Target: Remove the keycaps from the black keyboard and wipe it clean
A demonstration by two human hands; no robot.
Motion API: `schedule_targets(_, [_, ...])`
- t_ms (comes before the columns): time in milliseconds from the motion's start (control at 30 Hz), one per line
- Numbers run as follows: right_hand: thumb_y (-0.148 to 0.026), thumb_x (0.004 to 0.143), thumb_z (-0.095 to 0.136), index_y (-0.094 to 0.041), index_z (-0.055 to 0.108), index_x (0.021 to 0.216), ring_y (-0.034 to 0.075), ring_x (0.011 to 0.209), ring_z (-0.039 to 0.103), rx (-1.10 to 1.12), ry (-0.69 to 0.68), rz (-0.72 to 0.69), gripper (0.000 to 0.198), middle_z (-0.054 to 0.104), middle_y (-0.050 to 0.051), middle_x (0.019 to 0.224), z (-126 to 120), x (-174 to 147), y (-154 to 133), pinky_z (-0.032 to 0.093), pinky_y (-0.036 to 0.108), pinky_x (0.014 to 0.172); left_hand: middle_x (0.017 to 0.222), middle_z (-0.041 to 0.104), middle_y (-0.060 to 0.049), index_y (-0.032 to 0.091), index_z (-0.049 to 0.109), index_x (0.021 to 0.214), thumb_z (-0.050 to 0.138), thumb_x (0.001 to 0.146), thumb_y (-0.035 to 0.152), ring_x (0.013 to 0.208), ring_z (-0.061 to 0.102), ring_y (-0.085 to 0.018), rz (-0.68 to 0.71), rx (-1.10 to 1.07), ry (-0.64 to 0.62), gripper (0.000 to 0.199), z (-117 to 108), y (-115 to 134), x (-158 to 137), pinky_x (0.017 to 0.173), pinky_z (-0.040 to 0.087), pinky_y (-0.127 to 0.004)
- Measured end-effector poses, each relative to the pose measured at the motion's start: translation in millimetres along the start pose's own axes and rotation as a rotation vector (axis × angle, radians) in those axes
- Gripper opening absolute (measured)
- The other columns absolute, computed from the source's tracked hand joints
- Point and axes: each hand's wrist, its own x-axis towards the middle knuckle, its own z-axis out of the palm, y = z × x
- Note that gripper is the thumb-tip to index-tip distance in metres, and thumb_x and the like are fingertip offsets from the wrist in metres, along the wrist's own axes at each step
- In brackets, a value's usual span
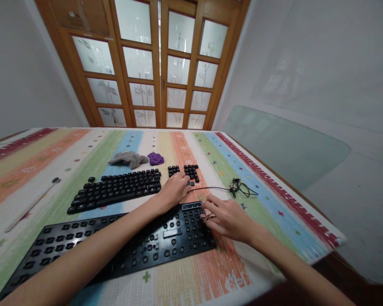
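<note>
My left hand (176, 188) reaches across the bare keyboard base (147, 238) to the small group of loose black keycaps (191, 171). Its fingers are closed at a dark keycap (190, 183). At the right end of the base, my right hand (226, 216) is closed around a thin, metallic-looking tool (209, 217), mostly hidden by the fingers. That base has its keycaps off, with rows of switch posts showing. Beyond it, many black keycaps (118, 187) lie in keyboard order on the striped cloth.
A thin black cable (242, 188) lies coiled at the right. Behind the keycaps are a grey cloth (129, 159) and a purple cloth (155, 159). A long thin stick with a dark head (33, 206) rests at the left. The striped tablecloth (268, 212) covers the table.
</note>
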Motion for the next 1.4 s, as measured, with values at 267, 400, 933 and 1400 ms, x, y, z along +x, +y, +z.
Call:
schedule_targets(267, [-0.026,0.092,0.055,-0.016,0.057,0.087,0.015,0.067,0.056,0.211,-0.152,0.246,0.012,0.065,0.003,0.081,5,-14,0,0.030,0.026,0.060,0.091,0.064,-0.012,0.011,0.065,0.080,0.060,0.089,0.016,0.094,0.062,-0.025,-0.004,0.048,-0.029,0.011,27,-5,23,0.084,0.051,-0.037])
schedule_targets(400, [-0.033,0.093,0.055,-0.016,0.057,0.082,0.014,0.065,0.054,0.271,-0.190,0.300,0.020,0.065,0.003,0.075,10,-14,-3,0.026,0.026,0.058,0.098,0.065,-0.013,0.010,0.066,0.084,0.060,0.087,0.013,0.100,0.060,-0.025,0.012,0.075,-0.030,0.007,32,-9,25,0.090,0.050,-0.038])
schedule_targets(933, [-0.034,0.090,0.051,-0.015,0.064,0.082,0.019,0.064,0.062,0.188,-0.293,0.452,0.024,0.072,0.009,0.078,15,0,-13,0.025,0.028,0.055,0.095,0.064,-0.012,0.012,0.065,0.086,0.057,0.088,0.011,0.099,0.059,-0.026,0.026,0.124,-0.022,0.008,35,-9,27,0.088,0.049,-0.039])
schedule_targets(1400, [-0.030,0.087,0.049,-0.012,0.068,0.084,0.024,0.070,0.068,0.063,-0.356,0.524,0.026,0.074,0.017,0.084,14,14,-26,0.035,0.028,0.057,0.081,0.062,-0.008,0.013,0.064,0.082,0.050,0.096,0.023,0.083,0.056,-0.022,0.117,0.053,0.074,0.022,-6,-8,-20,0.077,0.049,-0.034])
